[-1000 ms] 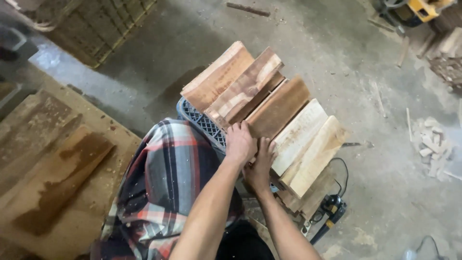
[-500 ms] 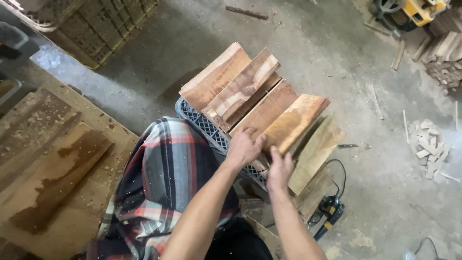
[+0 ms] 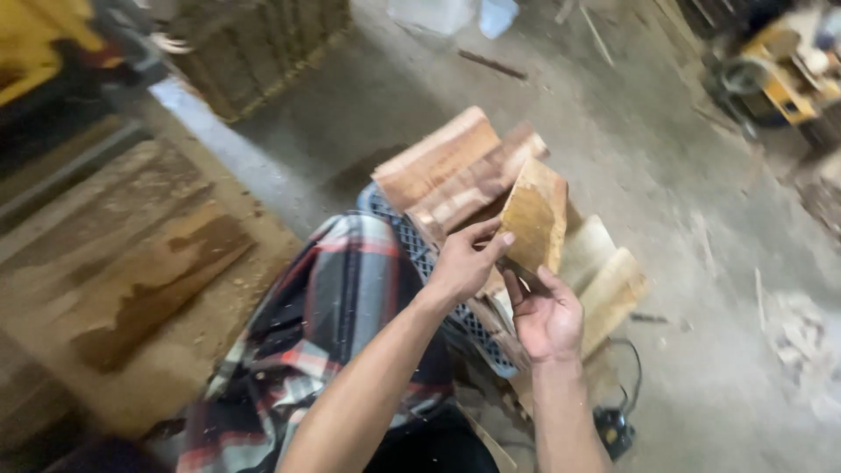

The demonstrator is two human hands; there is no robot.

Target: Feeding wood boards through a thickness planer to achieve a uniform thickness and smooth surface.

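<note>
Lifting a short, golden-brown wooden board (image 3: 536, 217) clear of the pile, the person pinches its near edge between the thumb and fingers (image 3: 487, 233) of the left hand (image 3: 462, 263), while the right hand (image 3: 547, 314) cups open just beneath its lower corner, fingertips touching or nearly touching the wood. Behind the fingers, more reddish and pale cut boards (image 3: 455, 180) lie side by side across a dark plastic lattice crate (image 3: 412, 245); a checked red-and-grey cloth (image 3: 333, 315) drapes near the wrist. A black power tool (image 3: 613, 429) sits on the concrete floor (image 3: 683, 263) below the right forearm. The board appears mid-inspection; the next move likely calls for a firmer two-handed grip before turning it. Half a second ago it lay almost flat among the others; now it stands raised and tilted.
</note>
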